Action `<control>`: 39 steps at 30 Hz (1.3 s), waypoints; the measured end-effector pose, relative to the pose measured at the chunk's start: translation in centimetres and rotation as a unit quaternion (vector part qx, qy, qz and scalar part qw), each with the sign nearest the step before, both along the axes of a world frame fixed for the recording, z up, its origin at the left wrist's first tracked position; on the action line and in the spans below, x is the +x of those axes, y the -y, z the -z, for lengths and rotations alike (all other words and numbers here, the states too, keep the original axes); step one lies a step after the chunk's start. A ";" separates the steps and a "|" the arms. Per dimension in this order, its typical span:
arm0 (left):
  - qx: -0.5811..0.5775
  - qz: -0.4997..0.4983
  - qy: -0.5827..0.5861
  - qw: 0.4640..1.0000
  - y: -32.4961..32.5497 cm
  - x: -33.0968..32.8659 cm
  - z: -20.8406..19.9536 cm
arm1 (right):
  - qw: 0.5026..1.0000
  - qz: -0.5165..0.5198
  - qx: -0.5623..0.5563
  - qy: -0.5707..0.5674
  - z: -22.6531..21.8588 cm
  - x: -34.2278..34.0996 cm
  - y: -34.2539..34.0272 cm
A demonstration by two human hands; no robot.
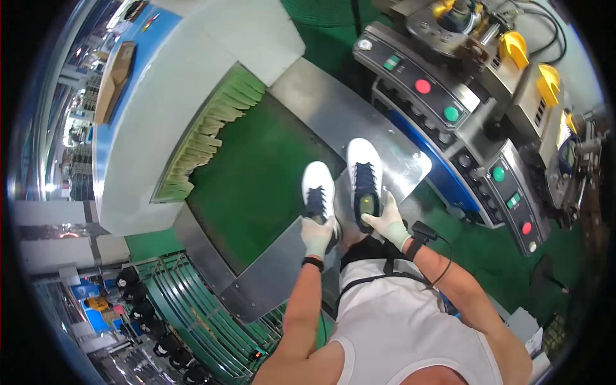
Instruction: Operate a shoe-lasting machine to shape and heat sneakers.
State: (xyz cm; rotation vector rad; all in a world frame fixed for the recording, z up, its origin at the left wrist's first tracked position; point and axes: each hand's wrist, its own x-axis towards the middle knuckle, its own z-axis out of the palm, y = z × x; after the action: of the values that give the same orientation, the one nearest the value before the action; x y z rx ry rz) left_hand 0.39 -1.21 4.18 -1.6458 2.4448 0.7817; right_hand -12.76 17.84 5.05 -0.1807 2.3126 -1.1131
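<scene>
Two white sneakers with dark laces are in my gloved hands, toes pointing away from me. My left hand [317,234] is closed round the heel end of the left sneaker [317,179], which lies over the near edge of the green conveyor belt [256,173]. With the thumb at its opening, my right hand [386,223] grips the heel of the right sneaker [364,157]. A dark inside with a small yellow mark shows in that shoe. The right sneaker is above the metal table plate [333,102]; whether either shoe touches the surface below I cannot tell.
A white machine housing [192,77] with a green strip curtain [215,122] stands over the belt's far left. Right of me is a machine with button panels [417,80] and yellow guards [513,48]. A curved roller rack [199,314] lies at lower left, beside several black objects [151,321].
</scene>
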 end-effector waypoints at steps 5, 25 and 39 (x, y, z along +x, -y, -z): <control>0.037 -0.002 -0.047 0.998 -0.3 -0.1 -0.5 | 0.970 0.200 0.114 -0.073 2.5 0.2 7.6; 0.264 0.176 -0.250 0.915 9.2 -0.1 -8.4 | 0.790 0.374 -0.464 0.142 -12.8 4.9 -1.9; 0.515 0.537 -0.276 0.608 7.9 -11.7 -27.2 | 0.636 0.647 -0.352 -0.229 -30.4 23.0 7.4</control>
State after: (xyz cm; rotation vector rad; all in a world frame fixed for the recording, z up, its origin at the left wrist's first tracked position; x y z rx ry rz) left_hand -11.26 -9.14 31.39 0.5440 1.8158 1.9123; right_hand 10.26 10.42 35.50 1.2771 2.0274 -2.9163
